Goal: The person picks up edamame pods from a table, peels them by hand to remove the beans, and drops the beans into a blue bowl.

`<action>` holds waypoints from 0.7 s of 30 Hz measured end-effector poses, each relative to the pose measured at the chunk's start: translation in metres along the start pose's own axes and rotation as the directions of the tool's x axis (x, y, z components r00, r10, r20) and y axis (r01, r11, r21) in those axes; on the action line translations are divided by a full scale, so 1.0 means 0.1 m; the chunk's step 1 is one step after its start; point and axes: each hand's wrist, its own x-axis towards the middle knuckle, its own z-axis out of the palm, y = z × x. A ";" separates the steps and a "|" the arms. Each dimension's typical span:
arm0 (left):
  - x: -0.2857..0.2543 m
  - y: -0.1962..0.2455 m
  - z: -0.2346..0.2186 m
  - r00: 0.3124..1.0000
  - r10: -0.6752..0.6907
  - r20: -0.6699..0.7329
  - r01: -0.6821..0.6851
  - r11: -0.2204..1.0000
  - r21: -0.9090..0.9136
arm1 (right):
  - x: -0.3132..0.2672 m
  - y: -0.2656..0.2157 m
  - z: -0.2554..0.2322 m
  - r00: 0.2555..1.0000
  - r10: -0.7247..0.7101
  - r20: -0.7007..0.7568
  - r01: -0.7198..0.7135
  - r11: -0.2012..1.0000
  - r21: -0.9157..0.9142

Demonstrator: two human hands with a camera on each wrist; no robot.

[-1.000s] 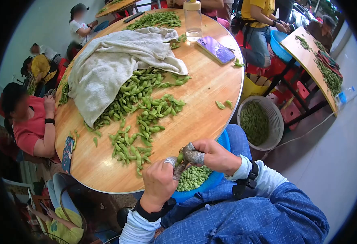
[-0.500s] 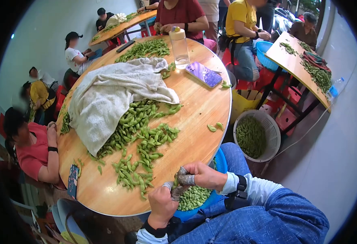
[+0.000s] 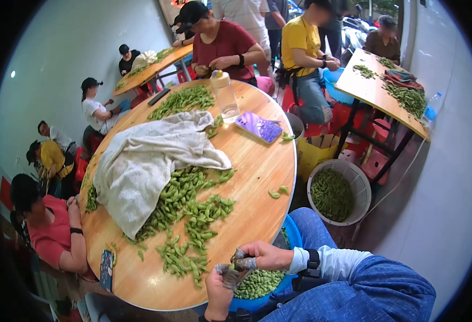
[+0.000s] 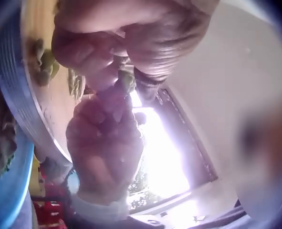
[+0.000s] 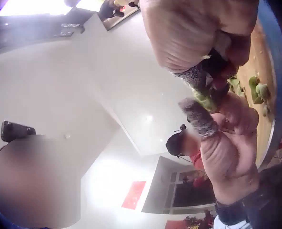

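The round table [image 3: 249, 177] looks like smooth, glossy wood; the towel [image 3: 142, 166] is rough, matt cloth; the bottle [image 3: 226, 99] is clear plastic

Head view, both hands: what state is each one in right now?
Left hand: closed, fingers curled, pinching a green pod.
Right hand: closed, pinching the same pod, close against the left hand's fingers.

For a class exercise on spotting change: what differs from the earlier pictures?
The head view tilted up: the table now sits lower in it, the person across showing more fully. Neither grip visibly changed: left hand and right hand still pinch a pod. Towel, bottle and phone kept their places.
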 end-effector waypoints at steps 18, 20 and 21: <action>-0.05 -0.04 0.03 0.999 0.049 0.016 -0.048 0.999 -0.007 | -0.04 -0.21 0.17 0.951 -0.310 0.001 0.219 0.670 -0.710; -0.12 0.13 0.07 0.999 0.038 -0.018 -0.038 0.999 0.016 | -0.12 -0.30 0.12 0.926 -0.368 -0.084 0.187 0.642 -0.744; -0.14 0.17 0.03 0.997 0.071 -0.026 -0.070 0.997 0.040 | -0.18 -0.40 0.02 0.891 -0.435 -0.129 0.172 0.587 -0.791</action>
